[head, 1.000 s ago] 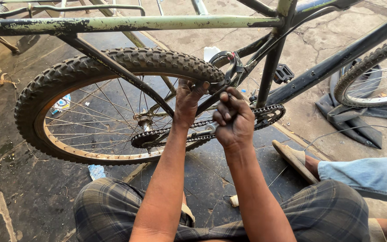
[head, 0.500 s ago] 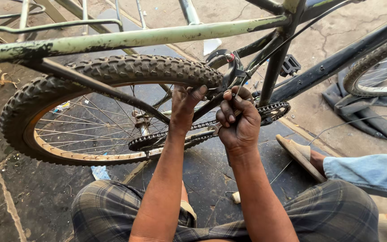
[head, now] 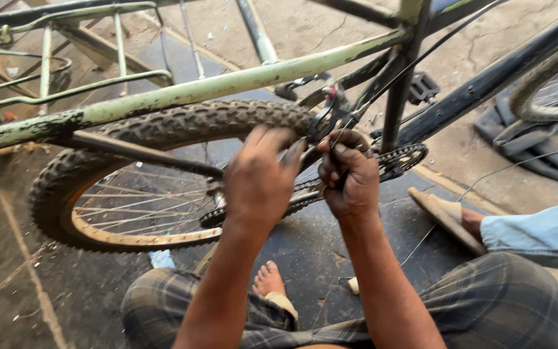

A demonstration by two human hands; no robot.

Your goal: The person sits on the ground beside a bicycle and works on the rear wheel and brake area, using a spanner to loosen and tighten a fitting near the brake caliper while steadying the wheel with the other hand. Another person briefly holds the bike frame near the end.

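Both hands up close together at the rear brake (head: 330, 115), where the knobby rear tyre (head: 195, 126) meets the frame. Right hand (head: 350, 174) is fisted on the thin brake cable (head: 382, 87), apparently keeping it taut. Left hand (head: 259, 178) is blurred, fingers spread against the tyre beside the brake; can't tell if it grips anything. Chain (head: 305, 194) runs just below both.

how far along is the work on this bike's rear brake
Looks done: the knobby rear tyre sits in the green frame, and the chain runs to the chainring. In hand: the right hand grips a thin cable by the brake; the left hand reaches in beside it. Left: the cable seems not yet secured, and a loose wire lies on the ground.
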